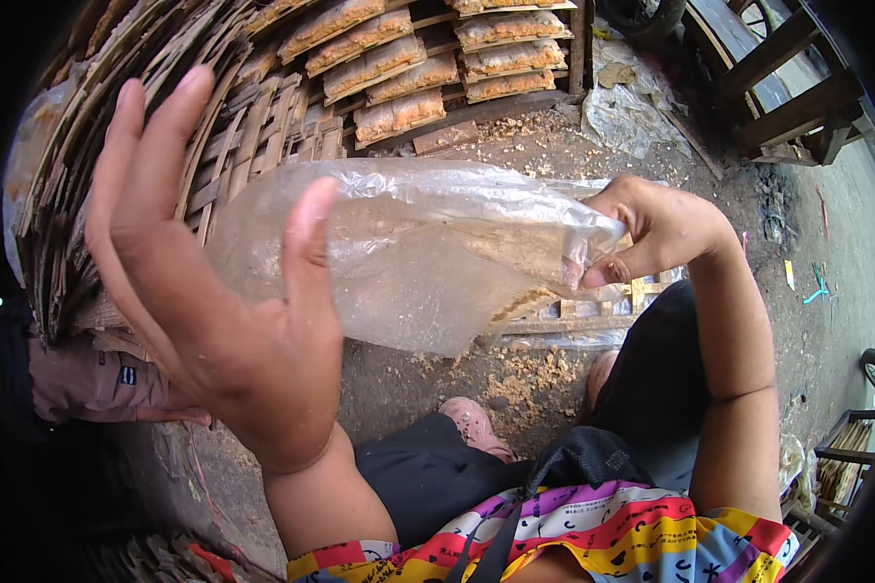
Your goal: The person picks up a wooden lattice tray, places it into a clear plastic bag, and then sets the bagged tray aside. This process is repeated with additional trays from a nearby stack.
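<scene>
Plastic (408, 262), clear and creased, spans the space between the worker's hands, partly covering a slatted tray (593, 325) in the view. From where I stand, cannot tell whether it is a bag or a single sheet.

Grip: right hand (661, 233) has thumb and fingers together, clamped on the right end, film bunched at the pinch. Left hand (238, 335) has its fingers spread and thumb well apart, raised in front of the left part; contact with the film cannot be told.

Method (my judgement): the right pinch looks sound, as long as it stays near the edge and does not gather more film. The left would do best to take the opposite edge between thumb and finger pads, then draw gently outward; thin film likely clings to itself, and a hard pull could tear it. Keep it clear of the crumbs (530, 384) on the ground; a brownish smear already shows along its lower edge.

Writing: none made out on the plastic. Shirt (642, 530) carries small printed characters on bright colour blocks; not transcribed. Shorts (73, 379) of a second person bear a dark patch (127, 377), too small to read.
</scene>
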Motion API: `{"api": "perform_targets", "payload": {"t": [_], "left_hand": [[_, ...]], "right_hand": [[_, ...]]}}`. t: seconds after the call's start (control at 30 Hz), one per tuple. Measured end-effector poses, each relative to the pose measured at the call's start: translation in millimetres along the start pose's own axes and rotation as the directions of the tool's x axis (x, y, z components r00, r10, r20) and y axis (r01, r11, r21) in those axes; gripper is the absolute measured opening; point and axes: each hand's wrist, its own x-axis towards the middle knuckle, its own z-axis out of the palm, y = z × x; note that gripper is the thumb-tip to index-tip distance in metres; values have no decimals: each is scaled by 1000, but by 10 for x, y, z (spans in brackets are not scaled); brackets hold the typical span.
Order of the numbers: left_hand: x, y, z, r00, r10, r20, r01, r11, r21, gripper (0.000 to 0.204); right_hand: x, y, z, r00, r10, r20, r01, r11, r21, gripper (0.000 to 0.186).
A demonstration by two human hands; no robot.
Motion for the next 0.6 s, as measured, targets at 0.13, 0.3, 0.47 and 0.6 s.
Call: {"api": "perform_targets", "payload": {"t": [0.13, 0.3, 0.47, 0.6], "left_hand": [[-212, 337, 307, 724, 409, 556, 75, 754, -653, 65], [-270, 58, 658, 278, 482, 831, 477, 682, -555, 54], [-301, -71, 596, 419, 563, 712, 457, 547, -701, 40], [-224, 212, 596, 564, 294, 772, 657, 407, -634, 24]], "right_hand": [[119, 20, 101, 992, -84, 98, 76, 993, 85, 25], [60, -51, 78, 998, 0, -56, -1, 999, -32, 31], [37, -43, 98, 977, -22, -212, 48, 992, 116, 36], [125, -66, 198, 962, -15, -272, 88, 961, 261, 40]]}}
